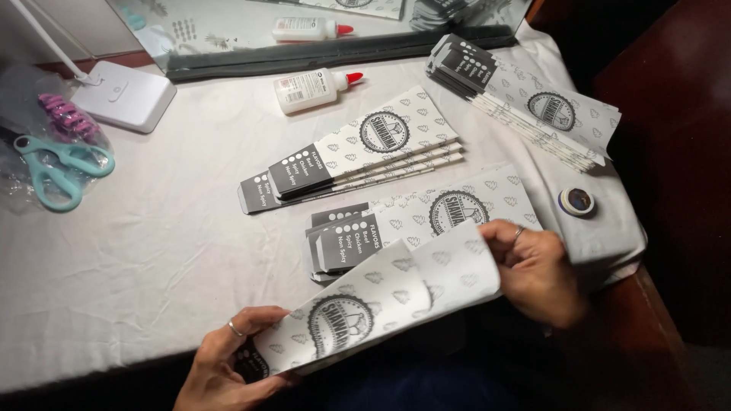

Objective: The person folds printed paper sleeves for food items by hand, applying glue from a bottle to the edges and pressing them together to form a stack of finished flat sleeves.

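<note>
Both hands hold one printed paper sleeve (381, 304) above the table edge. The left hand (225, 365) pinches its dark lower end, fingers clamped. The right hand (537, 270) grips its upper edge, thumb over fingers, just beside a stack of sleeves (426, 217).

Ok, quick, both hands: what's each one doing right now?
Left hand: closed on the dark end of the printed paper sleeve.
Right hand: closed on the sleeve's other, white end.
</note>
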